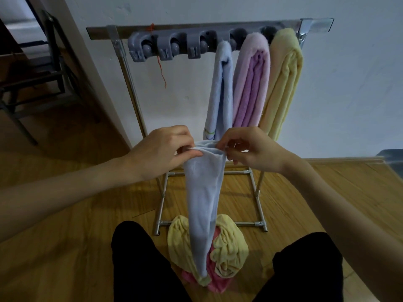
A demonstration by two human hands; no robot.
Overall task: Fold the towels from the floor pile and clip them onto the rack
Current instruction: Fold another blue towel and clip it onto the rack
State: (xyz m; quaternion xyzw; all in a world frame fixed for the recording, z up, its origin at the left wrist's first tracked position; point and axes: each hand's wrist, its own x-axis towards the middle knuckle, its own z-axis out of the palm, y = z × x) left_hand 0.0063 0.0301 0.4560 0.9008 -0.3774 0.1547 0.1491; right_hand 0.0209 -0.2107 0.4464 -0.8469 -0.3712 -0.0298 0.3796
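both hands (165, 149) pinching blue towel (204, 192) — rack (122, 53) behind

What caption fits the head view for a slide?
Both hands pinch a blue towel before a rack holding three towels.

The hanging blue towel (205, 192) hides the middle of the floor pile (226, 247); a chair (32, 68) is cut off at left.

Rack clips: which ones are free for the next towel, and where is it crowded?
Free: three grey clips at the rack's left end, beside the blue towel. Crowded: the right end, where blue, pink and yellow towels hang close together.
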